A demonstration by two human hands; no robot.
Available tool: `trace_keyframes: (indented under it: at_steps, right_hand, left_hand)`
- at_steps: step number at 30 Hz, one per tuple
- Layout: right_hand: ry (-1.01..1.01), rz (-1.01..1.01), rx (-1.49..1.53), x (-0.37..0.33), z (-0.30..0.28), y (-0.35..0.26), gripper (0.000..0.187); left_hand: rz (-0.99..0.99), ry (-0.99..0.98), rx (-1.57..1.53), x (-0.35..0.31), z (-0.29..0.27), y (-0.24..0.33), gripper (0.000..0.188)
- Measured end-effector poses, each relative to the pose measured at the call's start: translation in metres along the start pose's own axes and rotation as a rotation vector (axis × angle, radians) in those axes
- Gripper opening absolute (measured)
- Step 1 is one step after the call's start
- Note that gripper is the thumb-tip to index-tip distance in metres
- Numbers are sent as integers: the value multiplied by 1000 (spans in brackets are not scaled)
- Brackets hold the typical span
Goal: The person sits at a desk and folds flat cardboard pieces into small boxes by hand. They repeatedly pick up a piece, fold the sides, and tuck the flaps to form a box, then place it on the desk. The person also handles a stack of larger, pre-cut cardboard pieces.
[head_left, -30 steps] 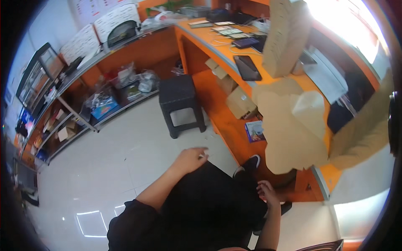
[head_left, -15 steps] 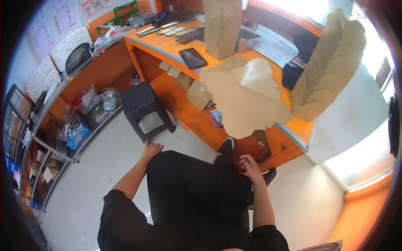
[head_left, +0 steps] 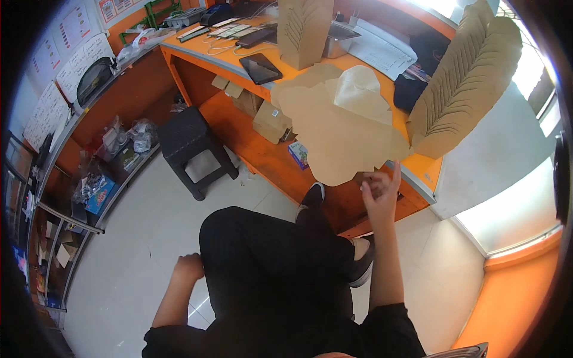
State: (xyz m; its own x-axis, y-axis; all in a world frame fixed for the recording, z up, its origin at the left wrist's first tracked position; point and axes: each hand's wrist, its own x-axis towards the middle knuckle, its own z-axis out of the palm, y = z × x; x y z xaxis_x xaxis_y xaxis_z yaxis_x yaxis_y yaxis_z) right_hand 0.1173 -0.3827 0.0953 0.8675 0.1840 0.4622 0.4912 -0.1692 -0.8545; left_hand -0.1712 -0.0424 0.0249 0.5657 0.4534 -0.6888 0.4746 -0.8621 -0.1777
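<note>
My right hand (head_left: pixel 381 190) is raised by the front corner of the orange table (head_left: pixel 425 174). Its index finger points up, the thumb stands apart and the others are bent; it holds nothing. Just beyond it, a flat brown paper cutout (head_left: pixel 334 140) with a wavy outline hangs over the table's edge. A tall brown paper leaf shape (head_left: pixel 468 89) with rows of creases or slits stands at the right. Farther back rises a similar brown piece (head_left: pixel 301 36). Down beside my left knee, my left hand (head_left: pixel 189 267) is curled into a fist, no object showing in it.
A black plastic stool (head_left: pixel 192 146) stands left of the table. On the table lie a dark tablet (head_left: pixel 260 68), several phones with cables, a metal box (head_left: pixel 341 40) and papers (head_left: pixel 382 48). Cardboard boxes (head_left: pixel 271 121) sit underneath. A curved shelf (head_left: pixel 128 170) with bagged goods runs along the left.
My right hand has risen from near my foot to the table's corner. The left hand has drawn back from the knee and curled. The view has shifted slightly, and my foot has moved.
</note>
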Motion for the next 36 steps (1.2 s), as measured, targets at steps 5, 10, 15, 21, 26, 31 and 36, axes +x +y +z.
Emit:
trace_keyframes:
  at_steps: [5,10,15,21,26,31,36]
  right_hand:
    - [-98,-11,-218,26,-11,-15,28]
    - [167,-364,-104,-16,-33,-21,25]
    - [48,-644,-239,-34,-37,-63,28]
    - [-424,-687,-350,-26,-27,-103,41]
    - [-317,-766,-229,-31,5,-104,50]
    - [-100,-697,-303,-41,20,-100,55]
    - [-384,-581,-323,-37,25,-105,55]
  left_hand:
    - [171,644,-324,-39,-89,34,61]
    - [862,991,-729,-37,-128,93,68]
    - [1161,1325,-708,-38,-130,113,75]
    - [1565,512,-877,-87,-153,124,84]
    - [1604,438,-934,-109,-130,158,82]
    - [1603,288,-1008,-94,-121,151,81]
    - [1625,36,-1542,-89,-100,159,63]
